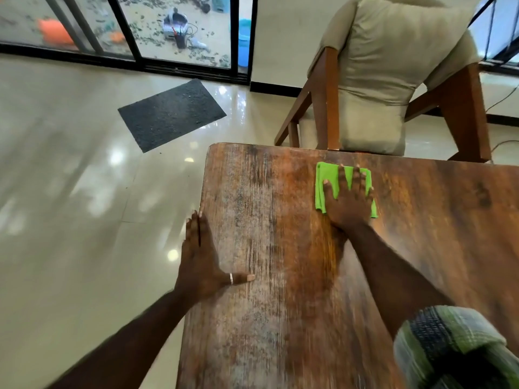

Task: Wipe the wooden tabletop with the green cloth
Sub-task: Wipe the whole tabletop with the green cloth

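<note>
Green cloth [328, 173]: bright lime, folded into a rough rectangle and lying flat. It sits on the wooden tabletop [280, 248] just short of the far edge, right of centre frame. Most of its middle is covered by the hand; green shows at the left side, between the fingers and at the lower right corner.

Tabletop: dark reddish-brown with heavy grain. A pale, worn-looking grey band runs along the left side and the tone is richer orange toward the middle. The near part is motion-blurred.

Right hand [348, 200]: palm down on the cloth, fingers straight and splayed toward the far edge, thumb out to the left. It is pressing, not gripping. The forearm runs diagonally from the lower right, where there is a rolled plaid green sleeve [449, 346].

Left hand [199, 259]: flat on the table's left edge, fingers straight and together pointing away. The thumb is spread right onto the top and wears a silver ring [231, 278]. It holds nothing.

Surroundings:
- A wooden chair [373, 80] with a beige cushion stands right against the far edge, directly beyond the cloth.
- The glossy tiled floor [70, 178] fills the left of the frame.
- A dark doormat [171, 115] lies upper centre-left.
- Black-framed glass doors [126, 29] run across the top left, with cluttered ground outside.
</note>
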`<state>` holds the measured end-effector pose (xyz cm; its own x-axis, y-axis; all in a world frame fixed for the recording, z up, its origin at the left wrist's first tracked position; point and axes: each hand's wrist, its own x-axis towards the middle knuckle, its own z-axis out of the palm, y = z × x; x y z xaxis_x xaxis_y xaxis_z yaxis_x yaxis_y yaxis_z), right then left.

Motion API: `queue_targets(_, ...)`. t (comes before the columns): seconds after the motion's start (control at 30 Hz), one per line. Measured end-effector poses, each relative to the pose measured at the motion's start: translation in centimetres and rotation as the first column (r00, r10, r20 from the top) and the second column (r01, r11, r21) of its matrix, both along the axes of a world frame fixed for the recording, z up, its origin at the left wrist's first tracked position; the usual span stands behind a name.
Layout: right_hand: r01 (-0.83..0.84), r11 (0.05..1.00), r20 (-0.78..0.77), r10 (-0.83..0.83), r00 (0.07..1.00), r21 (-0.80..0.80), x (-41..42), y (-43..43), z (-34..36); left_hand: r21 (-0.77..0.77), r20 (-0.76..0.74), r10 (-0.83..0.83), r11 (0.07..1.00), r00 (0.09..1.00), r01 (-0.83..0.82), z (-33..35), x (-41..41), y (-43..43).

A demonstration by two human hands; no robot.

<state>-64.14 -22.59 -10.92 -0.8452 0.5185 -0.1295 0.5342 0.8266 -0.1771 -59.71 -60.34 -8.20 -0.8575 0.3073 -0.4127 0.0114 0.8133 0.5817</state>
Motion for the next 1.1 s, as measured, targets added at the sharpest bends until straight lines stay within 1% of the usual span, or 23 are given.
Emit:
queue_targets(0.13, 0.012, 1.0, 0.021, -0.012, 1.0, -0.008, 0.0, -0.3, 0.2, 0.033, 0.033, -0.023, 0.999, 0.999, 0.022, 0.4, -0.2, 0.0)
queue_targets(0.37, -0.004, 1.0, 0.012, 0.004, 1.0, -0.013, 0.2, -0.2, 0.4, 0.031, 0.037, 0.067, 0.997, 0.997, -0.068, 0.0, -0.1, 0.0)
queue_targets(0.57, -0.011, 1.0, -0.005, 0.011, 1.0, -0.02, 0.9, -0.1, 0.3, 0.008, 0.057, 0.076, 0.997, 0.996, -0.076, -0.1, -0.4, 0.1)
queue_targets(0.8, -0.005, 1.0, -0.043, 0.006, 0.999, 0.022, 5.2, -0.9, -0.4, 0.013, 0.048, 0.079, 0.997, 0.996, -0.08, -0.6, -0.5, 0.1)
queue_targets(0.97, 0.016, 1.0, -0.031, -0.015, 0.999, 0.026, 5.1, -1.4, -0.4, 0.022, 0.029, 0.084, 0.996, 0.996, -0.085, -0.5, -0.5, 0.1)
queue_targets(1.1, 0.044, 0.999, -0.028, -0.044, 0.999, 0.002, 3.9, -5.1, -0.3, 0.048, -0.005, 0.111, 0.993, 0.994, -0.111, -0.6, -0.6, 0.0)
